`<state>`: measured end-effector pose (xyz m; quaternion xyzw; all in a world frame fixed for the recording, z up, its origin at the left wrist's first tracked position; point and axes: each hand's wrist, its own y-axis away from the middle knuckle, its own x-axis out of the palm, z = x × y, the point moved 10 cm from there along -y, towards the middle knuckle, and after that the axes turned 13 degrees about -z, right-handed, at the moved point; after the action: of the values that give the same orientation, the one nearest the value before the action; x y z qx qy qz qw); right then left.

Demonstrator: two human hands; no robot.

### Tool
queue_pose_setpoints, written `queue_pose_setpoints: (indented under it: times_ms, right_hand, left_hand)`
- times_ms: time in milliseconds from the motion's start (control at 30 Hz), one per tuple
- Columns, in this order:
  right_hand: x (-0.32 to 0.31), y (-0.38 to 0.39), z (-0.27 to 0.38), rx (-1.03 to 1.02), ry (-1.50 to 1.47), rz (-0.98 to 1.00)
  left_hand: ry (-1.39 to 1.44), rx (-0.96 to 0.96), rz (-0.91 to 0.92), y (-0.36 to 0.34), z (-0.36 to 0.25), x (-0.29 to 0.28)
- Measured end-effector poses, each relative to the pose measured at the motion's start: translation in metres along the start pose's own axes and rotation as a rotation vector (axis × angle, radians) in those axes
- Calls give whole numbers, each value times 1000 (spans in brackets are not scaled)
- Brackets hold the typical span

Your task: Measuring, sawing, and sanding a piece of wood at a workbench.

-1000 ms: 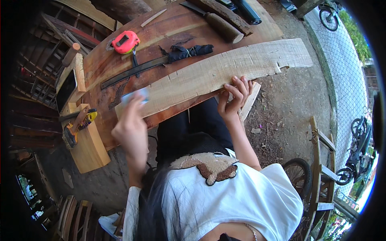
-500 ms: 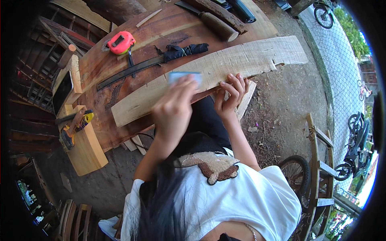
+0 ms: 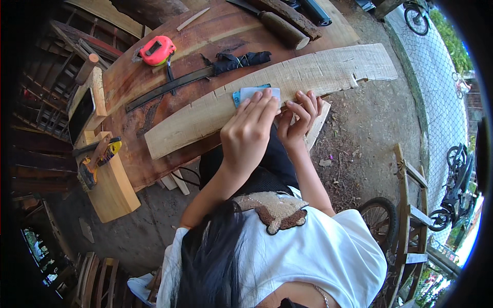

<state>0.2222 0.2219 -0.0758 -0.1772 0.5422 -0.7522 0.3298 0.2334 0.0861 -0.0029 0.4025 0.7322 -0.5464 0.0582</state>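
Observation:
A long pale wooden board (image 3: 200, 119), slightly curved and with small nicks along its edges, lies slantwise across the near side of the table. My left hand (image 3: 249, 131) presses a folded piece of sandpaper (image 3: 260, 93), pale with a blue edge, flat against the board's upper face near its middle. Just to the right, my right hand (image 3: 302, 119) grips the board's near edge, its curled fingers on the wood; the thumb is partly hidden. The two hands are close together.
On the wooden table (image 3: 123, 82) behind the board lie a dark-bladed knife with a wrapped handle (image 3: 239, 62), a red tape measure (image 3: 157, 50) and a wooden-handled blade (image 3: 282, 30). A yellow-black tool (image 3: 97, 159) sits on a wood block at left. A wooden frame (image 3: 411, 205) stands right.
My left hand has slid the sandpaper rightward along the board, closer to my right hand. My right hand keeps its hold on the edge. The whole view has shifted slightly.

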Motion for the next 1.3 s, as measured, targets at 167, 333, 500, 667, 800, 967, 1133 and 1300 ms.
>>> queue_pose_setpoints:
  times_ms: [167, 333, 500, 667, 800, 967, 1133, 1300]
  right_hand:
    - [1, 1, 0, 6, 2, 29]
    - [-2, 1, -5, 2, 15, 18]
    - [-2, -11, 4, 33, 44, 137]
    - [-34, -37, 16, 267, -216, 144]
    - [-12, -17, 28, 930, -666, 416]
    - [-15, 6, 31, 1407, -933, 364]
    - [-18, 7, 20, 1574, -1000, 240]
    - [-36, 15, -11, 1512, -700, 177]
  left_hand:
    - [-83, 8, 20, 12, 23, -40]
    - [-292, -197, -50, 41, 84, -115]
    - [-259, -233, -182, 43, 82, -147]
    - [-6, -4, -252, 9, 35, -117]
    - [238, 162, -133, -8, -10, -70]
    - [279, 479, 30, 11, -62, -28]
    - [352, 445, 157, 23, -66, -4]
    - [410, 313, 198, 8, -53, -1]
